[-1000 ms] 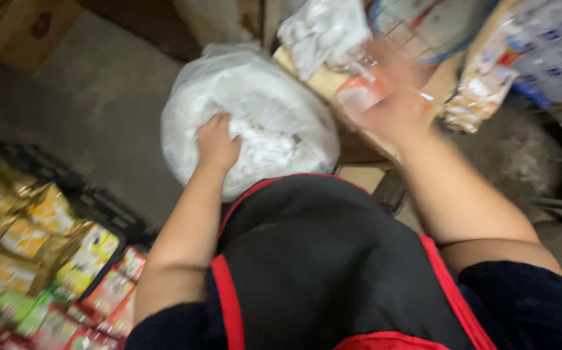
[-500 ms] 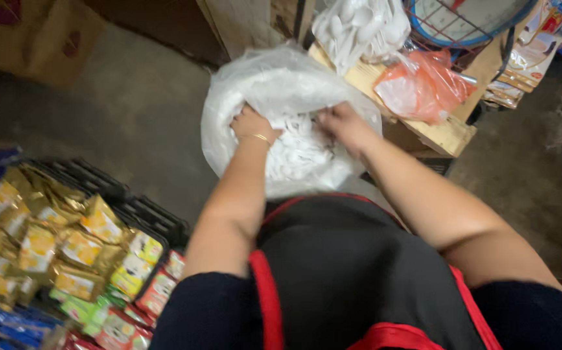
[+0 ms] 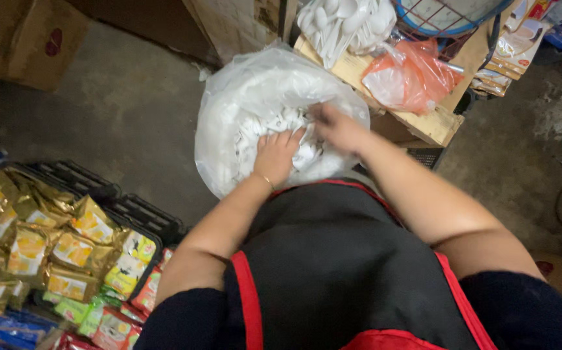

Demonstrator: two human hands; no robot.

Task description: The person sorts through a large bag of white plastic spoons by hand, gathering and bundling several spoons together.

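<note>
at the far left a cardboard box [image 3: 25, 35] sits on the concrete floor [image 3: 119, 123], and below it black crates [image 3: 132, 210] hold rows of gold and yellow snack packets [image 3: 54, 249], with green, red and blue packets beside them toward the bottom edge. moving right, a big clear plastic bag [image 3: 242, 97] full of white plastic spoons stands in front of the person, its top open and its side leaning against a wooden worktop [image 3: 423, 123]. the left hand [image 3: 278, 155] lies palm down inside the bag's mouth, fingers spread flat over the spoons [image 3: 274, 123]; its grip is wide and it clasps nothing that can be seen. a thin gold bracelet [image 3: 267, 181] circles that wrist. just to the right, the right hand [image 3: 336, 126] reaches into the same opening, close to the left one; it is blurred, so i cannot tell how its grip stands or whether it holds any spoons. the black apron with red trim [image 3: 333, 272] fills the lower middle. on the worktop further right lie a smaller clear bag of white spoons [image 3: 346, 23], an orange plastic bag [image 3: 410, 74] and a blue-rimmed wire basket [image 3: 449, 13]. flat printed packets [image 3: 511, 55] hang over the worktop's right end.
</note>
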